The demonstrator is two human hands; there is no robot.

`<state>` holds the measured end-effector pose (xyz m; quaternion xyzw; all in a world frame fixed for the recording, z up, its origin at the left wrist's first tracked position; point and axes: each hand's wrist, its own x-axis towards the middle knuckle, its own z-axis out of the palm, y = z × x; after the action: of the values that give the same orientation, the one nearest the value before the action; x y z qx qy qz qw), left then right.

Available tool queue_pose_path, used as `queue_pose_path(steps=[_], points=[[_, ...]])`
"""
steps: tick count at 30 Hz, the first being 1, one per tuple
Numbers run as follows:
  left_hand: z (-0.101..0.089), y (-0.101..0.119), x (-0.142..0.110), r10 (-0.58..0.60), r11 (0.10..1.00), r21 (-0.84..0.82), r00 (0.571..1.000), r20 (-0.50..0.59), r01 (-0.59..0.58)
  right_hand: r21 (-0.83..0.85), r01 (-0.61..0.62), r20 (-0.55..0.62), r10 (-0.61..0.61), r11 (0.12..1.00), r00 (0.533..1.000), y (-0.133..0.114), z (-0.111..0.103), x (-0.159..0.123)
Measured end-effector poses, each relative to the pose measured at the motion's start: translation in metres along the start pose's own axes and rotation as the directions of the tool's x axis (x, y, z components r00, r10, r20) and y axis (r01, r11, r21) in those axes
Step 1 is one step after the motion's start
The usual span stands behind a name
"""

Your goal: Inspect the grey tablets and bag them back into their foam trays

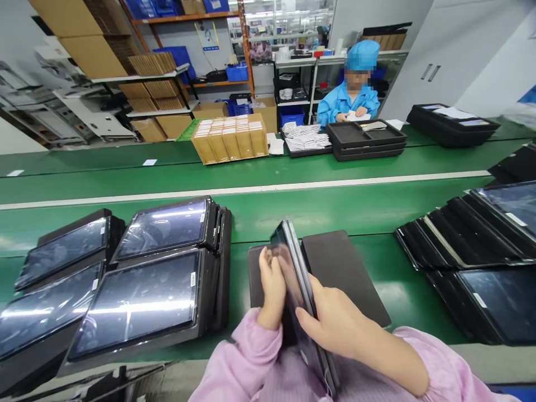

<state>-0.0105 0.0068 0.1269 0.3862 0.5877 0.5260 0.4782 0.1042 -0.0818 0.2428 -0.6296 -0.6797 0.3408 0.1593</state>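
Note:
A thin dark tablet [302, 268] with a silvery edge stands tilted on its side in front of my body, its glossy face turned left. My right hand [341, 318] grips it, thumb over the glossy face and the other fingers behind its right side. Close against that face is my left hand [273, 285], fingers curled together; whether something thin is pinched in them is hidden. Beneath and behind the tablet, a dark flat cover [343, 273] lies open on the green bench [268, 215].
Black trays with film-covered tablets [142, 301] stand on the left. Stacked dark tablets in covers [469, 234] lean at right. Across the bench are a yellow divided box [230, 139], black trays [366, 145] and a co-worker in blue [349, 100] handling something white.

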Motion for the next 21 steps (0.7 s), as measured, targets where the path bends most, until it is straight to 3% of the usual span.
queue_pose_path(steps=[2,4,6,8,10,13,16,21], points=[[0.013,-0.002,-0.002,0.14,0.989,0.035,0.99,0.002,-0.14,-0.098,-0.031,0.031,0.034,0.995,0.999,-0.002,0.002,0.004],[0.019,0.003,0.0,0.213,0.977,-0.019,0.974,0.073,-0.212,-0.122,-0.044,0.044,0.049,0.992,0.998,0.004,0.007,0.011],[0.018,0.013,0.005,0.235,0.971,-0.083,0.965,0.115,-0.226,-0.061,-0.047,-0.006,0.046,0.997,0.999,0.012,0.012,0.024],[0.013,0.023,0.013,0.221,0.973,-0.098,0.965,0.137,-0.209,0.111,-0.017,-0.118,0.03,0.994,0.993,0.021,0.014,0.043],[0.007,0.033,0.02,0.193,0.978,-0.109,0.966,0.171,-0.177,0.367,0.029,-0.199,0.048,0.93,0.979,0.027,0.014,0.067],[0.0,0.043,0.028,0.213,0.974,-0.124,0.955,0.208,-0.19,0.685,-0.012,-0.111,0.12,0.729,0.986,0.031,0.01,0.102],[-0.002,0.051,0.031,0.207,0.975,-0.13,0.941,0.267,-0.178,0.782,-0.069,-0.014,0.128,0.62,0.992,0.03,0.005,0.121],[0.0,0.056,0.03,0.144,0.987,-0.118,0.94,0.31,-0.112,0.819,-0.071,0.017,0.1,0.57,0.995,0.03,-0.002,0.125]])
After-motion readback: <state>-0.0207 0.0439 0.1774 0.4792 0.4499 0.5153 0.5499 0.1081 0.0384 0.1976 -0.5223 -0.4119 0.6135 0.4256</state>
